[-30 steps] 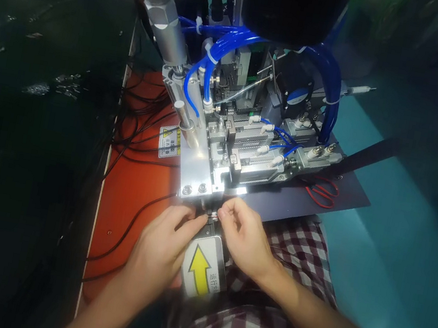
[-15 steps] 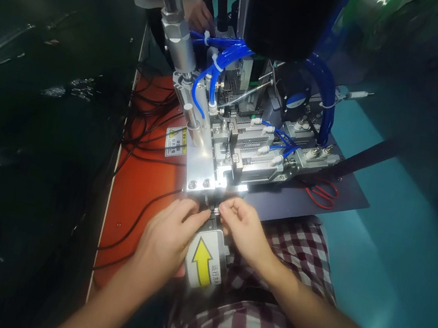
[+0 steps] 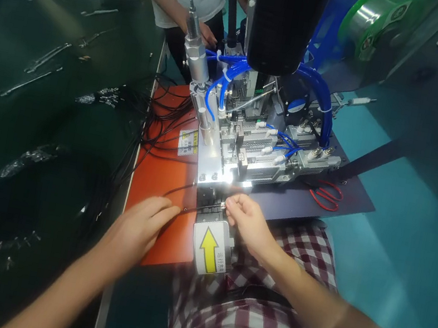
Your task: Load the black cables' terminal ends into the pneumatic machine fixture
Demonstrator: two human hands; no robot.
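Note:
My right hand (image 3: 249, 221) is closed in a pinch at the front of a metal machine (image 3: 245, 160). Between its thumb and forefinger is a small shiny metal connector (image 3: 223, 205). A thin black cable (image 3: 200, 208) runs left from that connector. My left hand (image 3: 144, 224) is closed over the cable, thumb and forefinger together above the orange mat. Just below the connector sits a white plate (image 3: 210, 247) with a yellow arrow. The fingertips' exact grip is too small to make out.
More black cables (image 3: 163, 120) lie tangled across the orange mat (image 3: 174, 179). Metal pieces in bundles (image 3: 101, 97) rest on the dark table at left. Red-handled scissors (image 3: 326, 196) lie right of the machine. Behind it a co-worker's hand (image 3: 208, 35) shows. A green wire spool (image 3: 375, 22) hangs upper right.
My left hand has moved left, away from my right hand, and a stretch of black cable now shows between them. My right hand keeps its pinch. The view has shifted slightly.

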